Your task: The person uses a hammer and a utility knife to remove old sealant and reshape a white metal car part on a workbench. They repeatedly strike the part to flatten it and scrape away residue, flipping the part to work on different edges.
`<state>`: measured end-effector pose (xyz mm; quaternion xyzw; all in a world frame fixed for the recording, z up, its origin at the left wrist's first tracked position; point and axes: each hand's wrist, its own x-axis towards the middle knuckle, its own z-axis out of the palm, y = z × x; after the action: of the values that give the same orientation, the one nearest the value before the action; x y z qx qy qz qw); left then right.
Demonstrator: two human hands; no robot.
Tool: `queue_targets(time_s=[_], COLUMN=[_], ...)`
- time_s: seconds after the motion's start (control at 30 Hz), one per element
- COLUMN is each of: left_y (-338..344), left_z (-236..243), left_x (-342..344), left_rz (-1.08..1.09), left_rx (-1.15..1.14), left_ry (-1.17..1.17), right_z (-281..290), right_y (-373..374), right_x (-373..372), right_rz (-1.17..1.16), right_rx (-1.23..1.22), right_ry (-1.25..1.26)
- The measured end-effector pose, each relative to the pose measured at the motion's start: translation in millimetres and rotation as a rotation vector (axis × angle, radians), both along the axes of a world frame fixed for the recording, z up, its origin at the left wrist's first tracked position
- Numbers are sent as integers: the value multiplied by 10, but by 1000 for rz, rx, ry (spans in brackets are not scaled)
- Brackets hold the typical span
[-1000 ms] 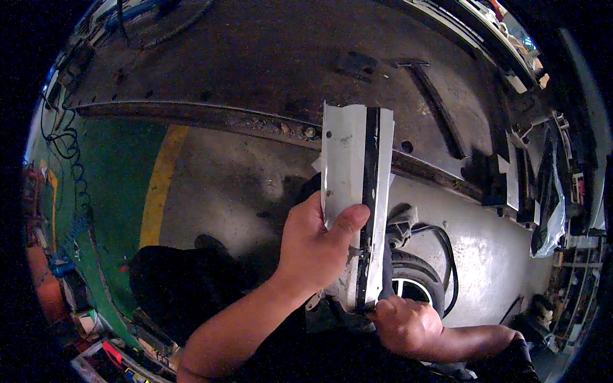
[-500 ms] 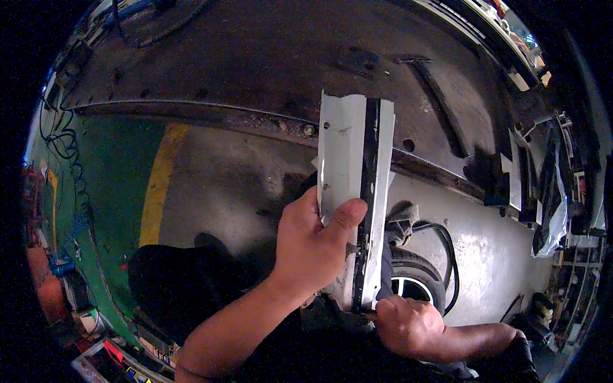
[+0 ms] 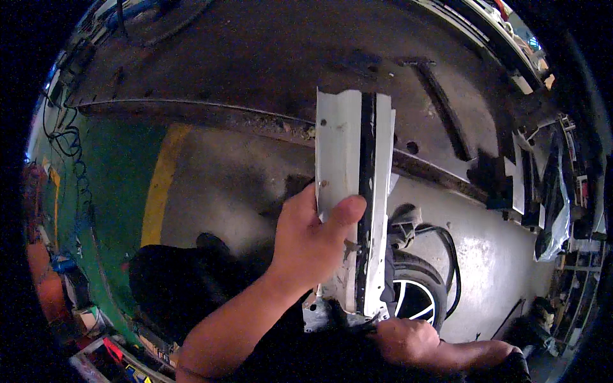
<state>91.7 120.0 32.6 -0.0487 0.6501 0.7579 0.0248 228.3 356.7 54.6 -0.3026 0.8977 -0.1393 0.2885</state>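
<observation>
Since the earlier frames the white metal panel point(image 3: 348, 191) had crept slightly toward the left of the view and stood a touch straighter, while both hands kept their places on it. It was held upright in front of the person, above the grey concrete floor point(image 3: 217, 191), its top edge reaching up across the dark steel beam point(image 3: 211, 115). The left hand point(image 3: 310, 239) was clamped round the panel's middle, thumb pressed flat on the white face and fingers wrapped behind. The right hand point(image 3: 405, 338) was closed at the lower end, just beside a black rubber strip point(image 3: 365, 198) running the panel's length. It looked like stiff, folded sheet metal, long and thin, probably light enough for one hand but awkward, with raw edges that could cut. Its painted face seemed smooth, so the folded ribs near the middle and the bottom end appeared the surest holds. A car wheel point(image 3: 418, 297) lay on the floor below it.
</observation>
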Motion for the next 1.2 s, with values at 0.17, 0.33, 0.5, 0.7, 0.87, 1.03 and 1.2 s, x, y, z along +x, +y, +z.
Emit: queue_targets(time_s=[0.17, 0.33, 0.5, 0.7, 0.87, 1.03, 1.2], left_y=[25, -142, -1201, -2254, -2296, -2464, -2139], left_z=[-46, 187, 651, 1229, 1357, 1557, 1663], left_x=[-1, 0, 126, 638, 441, 554, 287], left_rz=[36, 165, 519, 1051, 1135, 1117, 848], left_rx=[172, 450, 245, -1110, -1051, -549, 99], left_ry=[-91, -353, -130, 560, 435, 377, 331], right_z=[277, 662, 689, 777, 713, 852, 993], right_y=[86, 104, 144, -436, -928, -1273, -1450], right_x=[-315, -690, -605, -667, -764, -1258, -2063], right_rz=[64, -332, -378, -249, 17, -65, -405], right_rx=[-167, -329, -442, -418, -510, -503, -777], right_ry=[19, -118, -88, -80, 12, -135, 7])
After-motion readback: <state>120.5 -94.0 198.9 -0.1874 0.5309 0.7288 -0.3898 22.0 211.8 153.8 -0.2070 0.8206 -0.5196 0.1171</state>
